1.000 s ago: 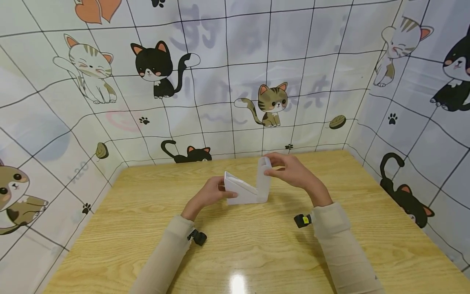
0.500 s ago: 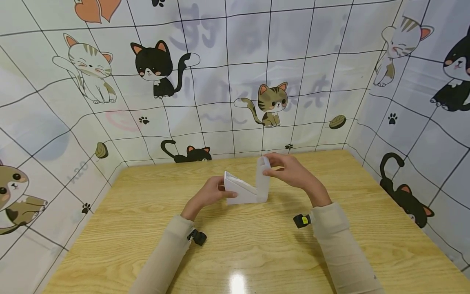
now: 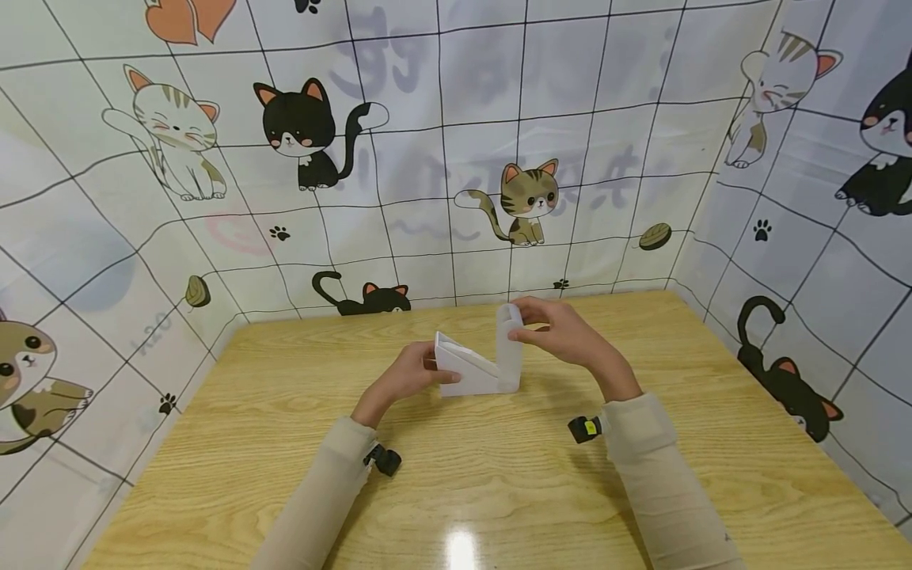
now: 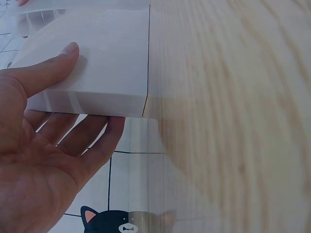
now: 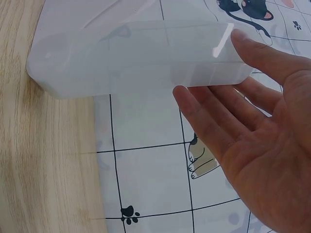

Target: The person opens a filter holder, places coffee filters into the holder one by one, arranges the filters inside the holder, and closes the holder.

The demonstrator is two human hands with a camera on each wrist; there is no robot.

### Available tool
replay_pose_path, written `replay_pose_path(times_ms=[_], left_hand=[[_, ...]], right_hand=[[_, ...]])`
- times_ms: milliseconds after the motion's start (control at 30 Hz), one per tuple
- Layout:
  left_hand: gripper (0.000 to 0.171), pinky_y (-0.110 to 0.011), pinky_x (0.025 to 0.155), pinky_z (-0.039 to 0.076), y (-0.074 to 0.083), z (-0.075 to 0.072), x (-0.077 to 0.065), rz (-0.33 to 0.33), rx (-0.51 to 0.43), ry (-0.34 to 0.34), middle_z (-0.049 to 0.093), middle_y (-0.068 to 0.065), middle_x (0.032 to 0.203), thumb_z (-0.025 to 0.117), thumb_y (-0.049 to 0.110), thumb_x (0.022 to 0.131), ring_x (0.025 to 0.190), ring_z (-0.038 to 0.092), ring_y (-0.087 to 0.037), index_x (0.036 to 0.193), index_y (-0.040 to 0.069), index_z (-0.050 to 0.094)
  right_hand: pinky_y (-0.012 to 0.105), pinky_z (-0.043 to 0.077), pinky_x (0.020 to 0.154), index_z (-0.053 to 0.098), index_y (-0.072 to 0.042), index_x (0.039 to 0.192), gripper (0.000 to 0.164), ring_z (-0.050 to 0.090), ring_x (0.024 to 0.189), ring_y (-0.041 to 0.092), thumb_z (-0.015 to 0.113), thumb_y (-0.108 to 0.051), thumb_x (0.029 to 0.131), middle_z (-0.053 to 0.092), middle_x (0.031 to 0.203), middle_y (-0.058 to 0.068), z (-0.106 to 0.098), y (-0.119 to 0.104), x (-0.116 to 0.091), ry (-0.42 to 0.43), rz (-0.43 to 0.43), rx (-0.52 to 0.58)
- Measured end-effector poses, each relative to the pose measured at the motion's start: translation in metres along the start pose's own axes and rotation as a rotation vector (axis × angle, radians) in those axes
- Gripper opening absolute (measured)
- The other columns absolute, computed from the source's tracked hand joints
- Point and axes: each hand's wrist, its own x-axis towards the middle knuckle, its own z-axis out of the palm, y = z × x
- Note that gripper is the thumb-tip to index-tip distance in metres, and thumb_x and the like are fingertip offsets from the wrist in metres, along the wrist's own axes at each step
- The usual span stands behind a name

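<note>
A white wedge-shaped plastic box [image 3: 469,376] with a sloping open top stands on the table. My left hand [image 3: 413,370] grips its taller left end; in the left wrist view the thumb [image 4: 65,60] lies on the broad side, with the fingers at the end wall and behind. At the box's right end a translucent plastic lid [image 3: 509,352] stands nearly upright, its lower end meeting the box. My right hand [image 3: 563,328] holds the lid near its top, and in the right wrist view the thumb [image 5: 248,48] and fingers lie on either side of it.
The wooden table [image 3: 470,475] runs back to a cloth wall [image 3: 427,158] printed with cats and grid lines, which also rises on both sides. Small black cameras [image 3: 385,461] are strapped at the wrists. A light glare shows near the table's front.
The translucent lid has shifted very slightly to the left at its top, together with my right hand. The left hand and the box stay nearly still.
</note>
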Motion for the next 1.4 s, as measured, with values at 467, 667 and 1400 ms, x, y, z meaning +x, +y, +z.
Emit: replay_pose_path(times_ms=[467, 667, 1400], left_hand=[[0.037, -0.039, 0.088, 0.061, -0.0005, 0.0002, -0.0004, -0.006, 0.005, 0.004, 0.074, -0.017, 0.121, 0.08, 0.013, 0.091, 0.106, 0.075, -0.028, 0.125, 0.004, 0.068], [0.037, -0.039, 0.089, 0.061, -0.0002, 0.0005, -0.0005, -0.013, 0.007, 0.005, 0.074, -0.017, 0.121, 0.08, 0.013, 0.091, 0.107, 0.075, -0.029, 0.125, 0.004, 0.068], [0.037, -0.037, 0.086, 0.062, 0.0014, -0.0004, -0.0017, -0.012, -0.013, 0.002, 0.075, -0.015, 0.12, 0.081, 0.015, 0.09, 0.105, 0.076, -0.026, 0.124, 0.006, 0.069]], right_hand=[[0.055, 0.054, 0.102, 0.06, -0.012, 0.14, 0.045, 0.065, 0.123, 0.034, 0.072, -0.025, 0.099, 0.069, 0.128, 0.013, 0.0043, 0.0001, 0.0015, -0.004, 0.002, 0.026], [0.056, 0.053, 0.104, 0.06, -0.013, 0.139, 0.044, 0.065, 0.124, 0.033, 0.072, -0.026, 0.099, 0.069, 0.129, 0.012, 0.0054, 0.0001, 0.0019, -0.007, 0.006, 0.033], [0.053, 0.055, 0.099, 0.061, -0.012, 0.138, 0.043, 0.067, 0.12, 0.032, 0.072, -0.026, 0.099, 0.07, 0.127, 0.011, 0.0099, 0.0013, 0.0045, -0.002, -0.027, 0.019]])
